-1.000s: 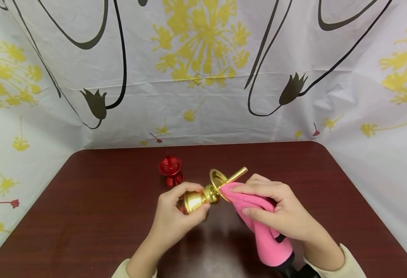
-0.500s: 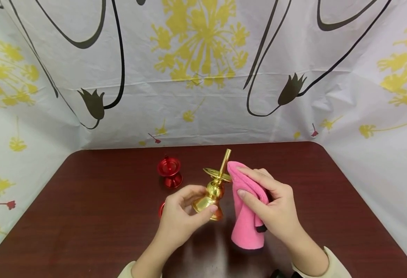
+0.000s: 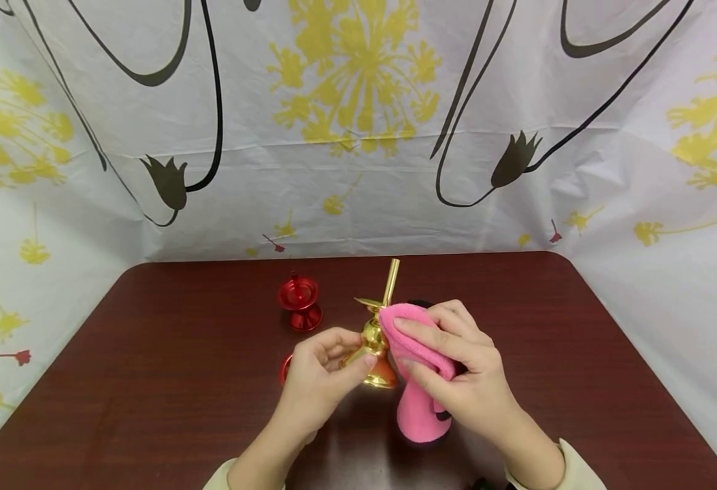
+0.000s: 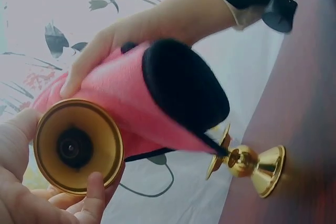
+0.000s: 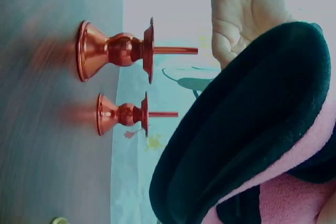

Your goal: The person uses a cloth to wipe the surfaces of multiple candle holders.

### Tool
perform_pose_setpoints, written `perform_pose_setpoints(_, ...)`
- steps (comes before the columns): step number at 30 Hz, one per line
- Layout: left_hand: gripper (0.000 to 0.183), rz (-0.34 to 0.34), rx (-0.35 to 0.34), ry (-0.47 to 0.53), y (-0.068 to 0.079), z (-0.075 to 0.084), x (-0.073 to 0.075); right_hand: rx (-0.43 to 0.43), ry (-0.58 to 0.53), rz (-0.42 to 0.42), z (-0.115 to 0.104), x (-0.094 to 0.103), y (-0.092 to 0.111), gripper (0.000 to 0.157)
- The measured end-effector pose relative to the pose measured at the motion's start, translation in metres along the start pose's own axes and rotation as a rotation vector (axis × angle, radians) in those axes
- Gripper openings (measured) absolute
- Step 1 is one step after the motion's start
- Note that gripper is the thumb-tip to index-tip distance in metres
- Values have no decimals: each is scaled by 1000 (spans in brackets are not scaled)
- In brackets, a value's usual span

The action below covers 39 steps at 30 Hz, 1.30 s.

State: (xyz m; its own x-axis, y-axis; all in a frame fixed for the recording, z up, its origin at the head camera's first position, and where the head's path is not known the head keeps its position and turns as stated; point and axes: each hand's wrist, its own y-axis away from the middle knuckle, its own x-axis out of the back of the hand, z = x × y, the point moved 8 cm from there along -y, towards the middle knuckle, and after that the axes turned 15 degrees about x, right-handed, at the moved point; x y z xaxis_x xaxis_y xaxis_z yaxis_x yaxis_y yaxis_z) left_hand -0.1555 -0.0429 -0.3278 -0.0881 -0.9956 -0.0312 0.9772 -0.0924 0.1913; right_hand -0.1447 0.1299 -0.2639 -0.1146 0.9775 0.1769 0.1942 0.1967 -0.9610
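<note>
In the head view my left hand [image 3: 318,378] grips a gold candlestick [image 3: 381,372] by its flared base, holding it nearly upright above the table. My right hand [image 3: 465,367] pinches a folded pink cloth [image 3: 421,412] with black backing against the candlestick's right side, just below its dish. The cloth covers part of the stem and dish. From the left wrist, the hollow underside of the gold base [image 4: 102,124] shows, with the left fingers around its rim. The right wrist view is largely filled by the cloth's black side [image 5: 247,114].
Another gold candlestick [image 4: 266,170] stands on the table in the left wrist view. Two red candlesticks stand upright: one [image 3: 300,299] toward the back, the other [image 3: 285,367] mostly hidden behind my left hand. A patterned white sheet [image 3: 358,197] hangs behind the dark red table [image 3: 169,381].
The gold candlestick, tilted right a second ago, has swung nearly upright. The cloth left the dish's edge, stood apart at half a second, and now touches the stem below the dish.
</note>
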Motion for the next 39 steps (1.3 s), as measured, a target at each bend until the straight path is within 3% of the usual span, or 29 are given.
perform_pose_setpoints(9, 29, -12, 8, 64, 1, -2, 1, 50, 43, -90, 1, -10, 2, 26)
perform_pose_setpoints(14, 28, -22, -13, 49, 2, -1, 2, -5, -3, -96, 6, -11, 8, 30)
perform_pose_setpoints(19, 26, 13, -38, 56, 3, 2, 7, -58, -33, -76, 12, -8, 9, 36)
perform_pose_setpoints(31, 25, 44, -105, 100, 8, 10, 16, -164, 8, -81, 22, -4, 12, 45)
perform_pose_setpoints(39, 24, 13, -147, 53, 11, 12, 13, -352, 20, -105, 34, -5, 23, 37)
